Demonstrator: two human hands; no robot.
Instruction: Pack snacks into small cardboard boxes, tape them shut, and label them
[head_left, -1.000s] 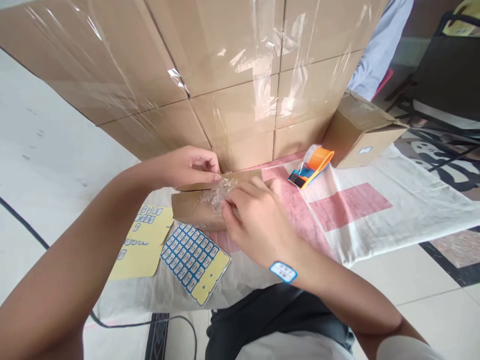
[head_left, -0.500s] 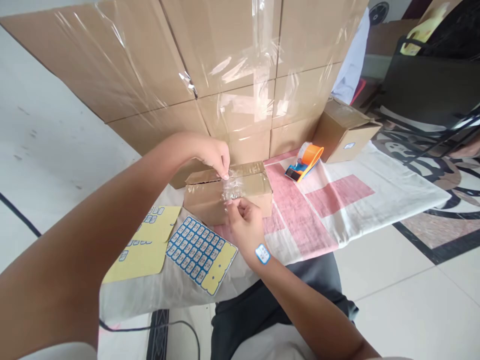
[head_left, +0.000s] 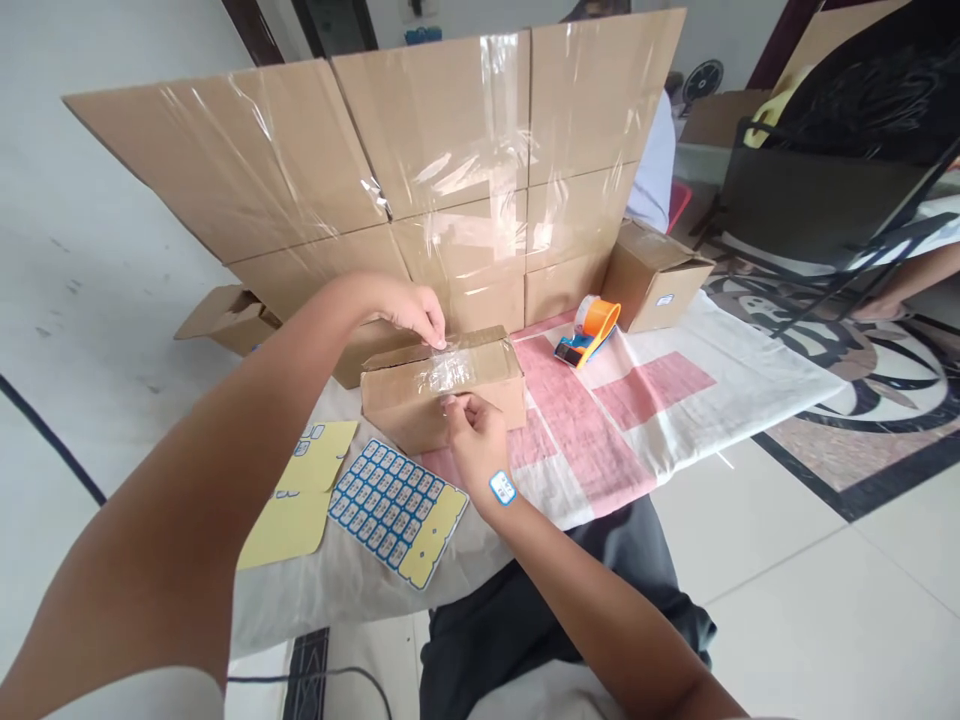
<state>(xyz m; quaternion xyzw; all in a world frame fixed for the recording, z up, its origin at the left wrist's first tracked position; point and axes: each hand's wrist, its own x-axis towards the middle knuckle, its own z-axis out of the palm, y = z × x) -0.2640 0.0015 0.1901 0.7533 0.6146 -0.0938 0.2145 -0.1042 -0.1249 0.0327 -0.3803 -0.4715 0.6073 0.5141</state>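
Observation:
A small brown cardboard box (head_left: 397, 412) lies on the cloth-covered table. Across its top seam stretches a strip of clear tape (head_left: 448, 371). My left hand (head_left: 418, 314) comes over the far edge of the box and pinches the strip's far end. At the near side, my right hand (head_left: 480, 432) has thumb and fingers closed on the other end. A small blue-edged sticker (head_left: 502, 488) is stuck to my right wrist. An orange and blue tape dispenser (head_left: 589, 331) stands to the right of the box.
A sheet of blue-edged labels (head_left: 397, 512) and yellow backing sheets (head_left: 289, 530) lie near the front edge. A taped cardboard partition (head_left: 457, 230) rises behind. Another labelled box (head_left: 651, 278) stands at the right; an open box (head_left: 229, 318) is at the left. A person sits beyond a black chair (head_left: 825, 200).
The view has tilted upward, showing the partition's top edge and the open box at left. Both hands stay at the ends of the tape strip, which lies flat on the box top.

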